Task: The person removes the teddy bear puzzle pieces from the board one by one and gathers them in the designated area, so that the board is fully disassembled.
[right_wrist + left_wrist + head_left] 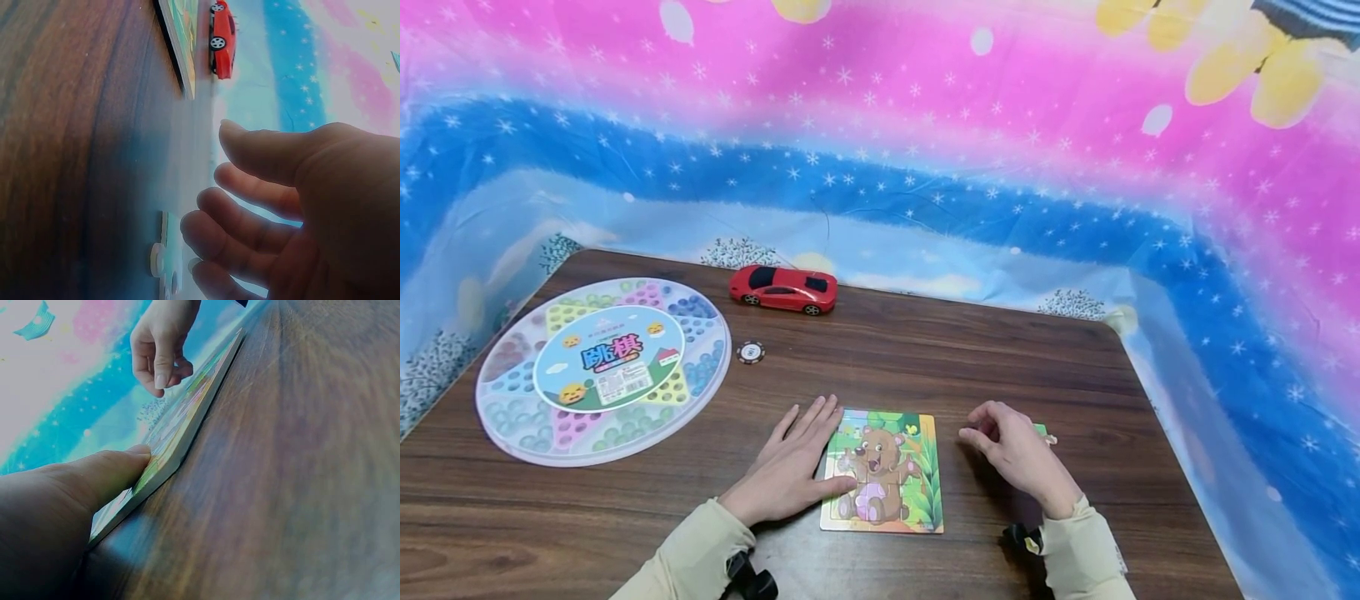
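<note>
A square bear jigsaw puzzle lies flat on the wooden table in the head view. My left hand rests at its left side, fingers spread and straight, with the thumb over the picture. In the left wrist view that thumb touches the puzzle's edge. To the right of the puzzle, my right hand hovers over the table with loosely bent fingers. Nothing shows between its thumb and fingers in the right wrist view. A loose puzzle piece lies below those fingers; the hand partly hides it in the head view.
At the left stands a round Chinese checkers set full of marbles. A red toy car sits near the back edge, with a round poker chip in front of it. A patterned cloth hangs around the table.
</note>
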### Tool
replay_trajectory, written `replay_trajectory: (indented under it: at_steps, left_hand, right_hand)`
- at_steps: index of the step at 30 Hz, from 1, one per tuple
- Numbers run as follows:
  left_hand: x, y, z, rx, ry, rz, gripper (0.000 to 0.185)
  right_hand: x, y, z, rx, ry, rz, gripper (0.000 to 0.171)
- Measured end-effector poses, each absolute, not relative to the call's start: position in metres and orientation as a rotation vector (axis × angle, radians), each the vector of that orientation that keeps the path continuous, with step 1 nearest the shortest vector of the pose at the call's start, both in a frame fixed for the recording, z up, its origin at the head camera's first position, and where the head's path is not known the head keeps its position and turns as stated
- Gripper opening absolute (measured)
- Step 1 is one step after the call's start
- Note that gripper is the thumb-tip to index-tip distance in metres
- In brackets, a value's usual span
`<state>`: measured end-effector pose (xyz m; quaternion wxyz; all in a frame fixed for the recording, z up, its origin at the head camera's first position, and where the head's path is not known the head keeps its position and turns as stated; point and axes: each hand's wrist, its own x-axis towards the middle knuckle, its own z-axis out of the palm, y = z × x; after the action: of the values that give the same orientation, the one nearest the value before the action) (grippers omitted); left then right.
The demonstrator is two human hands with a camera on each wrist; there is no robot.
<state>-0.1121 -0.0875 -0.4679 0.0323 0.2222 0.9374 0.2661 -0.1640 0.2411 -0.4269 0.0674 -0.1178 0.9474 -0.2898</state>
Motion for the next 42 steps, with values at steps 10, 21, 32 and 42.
replay_trajectory:
  at_steps: [10,21,32,42]
  left_hand:
    - [-0.1121,-0.0876,-0.4679,0.679,2.880,0.822,0.098]
    - [-0.1117,-0.0875,-0.4667,0.679,2.878,0.830,0.097]
    - [-0.1121,-0.0871,-0.4663,0.667,2.884,0.813,0.098]
    - [-0.1124,-0.0870,-0.4680,0.663,2.880,0.808,0.098]
  right_hand:
    - [-0.1630,0.2395,-0.4281,-0.378,2.885,-0.830,0.017]
    - [-0.1612,0.2360,-0.4291,-0.355,2.894,-0.801,0.015]
    - [-0.1624,0.2349,-0.4344,-0.380,2.872,-0.823,0.014]
    - [-0.1610,0.2321,-0.4333,-0.366,2.848,-0.845,0.013]
